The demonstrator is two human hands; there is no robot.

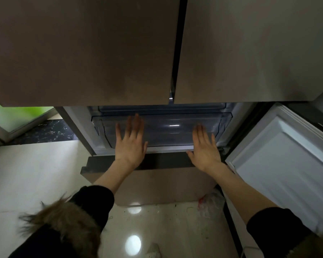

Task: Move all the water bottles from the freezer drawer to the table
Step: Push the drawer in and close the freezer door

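Observation:
A clear plastic freezer drawer [168, 131] sits inside the lower fridge compartment, under the two closed brown upper doors. My left hand [131, 144] lies flat with fingers spread against the drawer's left front. My right hand [205, 148] lies flat the same way on the drawer's right front. Neither hand holds anything. No water bottle shows in the drawer, whose inside looks dark and blurred. The table is out of view.
The lower right fridge door [283, 164] stands open to my right, white inside. A brown lower door [153, 179] sits below my hands. A crumpled plastic bag [211, 203] lies on the glossy tiled floor. A dark marble sill [45, 131] runs at left.

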